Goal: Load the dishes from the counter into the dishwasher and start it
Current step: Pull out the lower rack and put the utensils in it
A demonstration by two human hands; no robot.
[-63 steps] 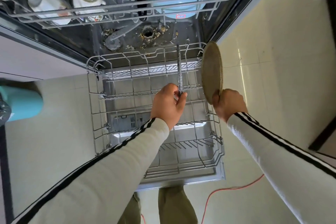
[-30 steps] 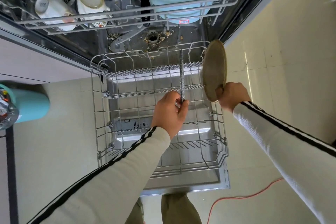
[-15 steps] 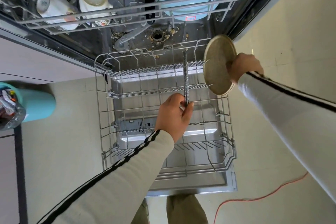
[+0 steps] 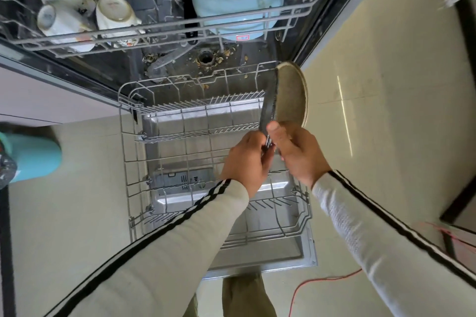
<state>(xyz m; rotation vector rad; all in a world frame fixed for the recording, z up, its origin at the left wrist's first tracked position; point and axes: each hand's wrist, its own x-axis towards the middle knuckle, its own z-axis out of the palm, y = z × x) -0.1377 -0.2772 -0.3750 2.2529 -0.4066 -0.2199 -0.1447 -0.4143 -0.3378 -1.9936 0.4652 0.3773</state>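
Above rack (image 4: 195,134): left hand (image 4: 244,159) holds dark plate (image 4: 269,100), right hand (image 4: 300,156) tan plate (image 4: 292,95), both upright.

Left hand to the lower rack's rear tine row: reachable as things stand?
Probably yes. The left hand, pinching the dark plate, is above the lower rack; nothing stands between it and the rear tine row. The right hand holds the tan plate aside.
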